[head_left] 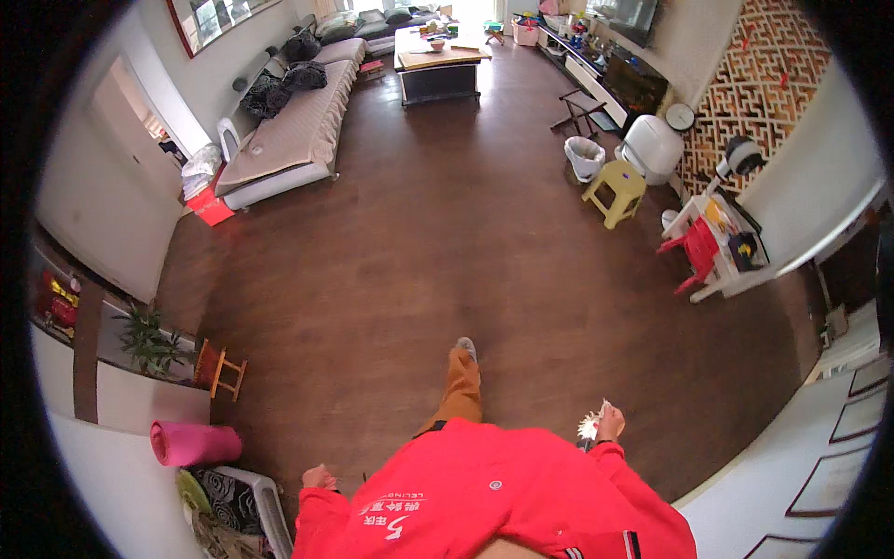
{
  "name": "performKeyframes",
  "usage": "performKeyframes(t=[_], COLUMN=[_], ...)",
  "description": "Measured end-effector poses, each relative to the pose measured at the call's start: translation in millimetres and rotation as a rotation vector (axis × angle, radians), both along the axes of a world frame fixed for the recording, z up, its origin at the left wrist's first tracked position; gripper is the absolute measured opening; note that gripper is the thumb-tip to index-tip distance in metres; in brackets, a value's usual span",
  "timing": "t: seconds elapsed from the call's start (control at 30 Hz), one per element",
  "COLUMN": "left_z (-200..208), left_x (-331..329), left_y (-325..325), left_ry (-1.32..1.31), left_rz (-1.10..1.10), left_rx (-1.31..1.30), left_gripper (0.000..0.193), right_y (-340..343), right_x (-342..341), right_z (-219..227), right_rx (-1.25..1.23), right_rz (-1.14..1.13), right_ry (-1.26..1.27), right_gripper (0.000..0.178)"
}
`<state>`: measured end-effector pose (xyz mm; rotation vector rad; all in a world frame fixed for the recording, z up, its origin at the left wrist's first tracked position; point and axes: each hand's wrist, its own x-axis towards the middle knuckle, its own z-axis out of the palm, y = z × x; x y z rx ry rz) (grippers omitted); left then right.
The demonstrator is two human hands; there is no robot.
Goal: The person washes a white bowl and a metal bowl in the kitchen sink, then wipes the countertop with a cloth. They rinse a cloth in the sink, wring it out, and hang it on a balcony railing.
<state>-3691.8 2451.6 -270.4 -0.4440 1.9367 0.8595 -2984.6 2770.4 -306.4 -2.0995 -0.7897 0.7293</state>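
My right hand is at my right side, closed around a white frilly thing with a little red on it. The thing is too small and bright for me to tell its kind. On the other side, my left hand hangs low beside the red jacket, away from any object. It looks small and rounded from above, and its fingers are hidden. One leg in brown trousers is stretched forward on the dark wooden floor.
A sofa lines the far left, with a low table ahead. At right stand a yellow stool, a lined bin and a small white table with a red chair. Near left are a folding stool and a pink rolled mat.
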Motion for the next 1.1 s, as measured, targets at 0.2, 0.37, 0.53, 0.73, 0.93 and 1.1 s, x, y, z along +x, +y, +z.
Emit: performKeyframes(t=[0.2,0.37,0.53,0.73,0.93,1.1], left_z=[-28,1,43,42,19,-3], left_x=[-52,-68,18,68,15,-29], left_y=[216,570,897,1083,1114,1131], left_ry=[0.2,0.169,0.483,0.446,0.174,0.032], left_rz=[0.297,-0.312,-0.695,-0.957,-0.572,-0.132], left_rx=[0.179,0.522,0.731,0.604,0.163,0.122], left_gripper=[0.024,0.02,0.031,0.03,0.02,0.02], right_y=[174,327,463,652,889,1083], right_x=[-4,-17,-17,-3,-43,-94], right_z=[17,59,34,-11,40,57], right_rx=[-0.03,0.114,0.096,-0.183,-0.195,-0.123], right_rz=[-0.208,-0.307,-0.114,-0.029,0.371,0.474], right_ry=[0.097,0.204,0.124,-0.137,-0.006,0.1], right_gripper=[0.023,0.022,0.027,0.028,0.028,0.028])
